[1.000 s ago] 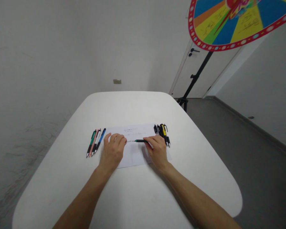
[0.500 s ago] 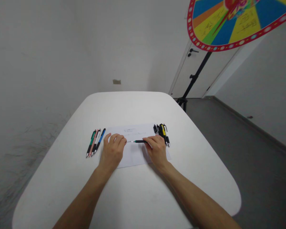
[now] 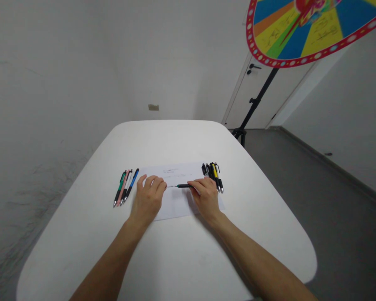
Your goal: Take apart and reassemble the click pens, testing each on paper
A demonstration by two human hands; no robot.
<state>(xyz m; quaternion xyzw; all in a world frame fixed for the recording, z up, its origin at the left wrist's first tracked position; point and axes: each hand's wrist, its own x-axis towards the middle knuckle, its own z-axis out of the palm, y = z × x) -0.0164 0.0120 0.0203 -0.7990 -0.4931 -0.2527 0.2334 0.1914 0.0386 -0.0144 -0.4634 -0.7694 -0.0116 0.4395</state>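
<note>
Above a sheet of white paper [image 3: 175, 205] with a few handwritten lines, my two hands face each other. My right hand [image 3: 207, 198] is closed, its thumb and fingers pinching a dark pen barrel [image 3: 184, 186] with a green end that points left. A thin, pale rod, apparently a pen refill [image 3: 172, 186], sticks out of that end. Its far end meets the pinched fingertips of my left hand [image 3: 148, 198], which hide it. The rod is too small to make out clearly.
Green, pink, white and blue pens [image 3: 125, 187] lie side by side left of the paper. Several black, yellow and white pens [image 3: 215, 175] lie to its right, partly behind my right hand. Beyond the white table [image 3: 169, 142], a colourful prize wheel [image 3: 297, 37] stands on a black stand.
Both hands have hardly moved. The silvery piece seen at the barrel's green end before is less visible now, with only a thin rod showing in the gap.
</note>
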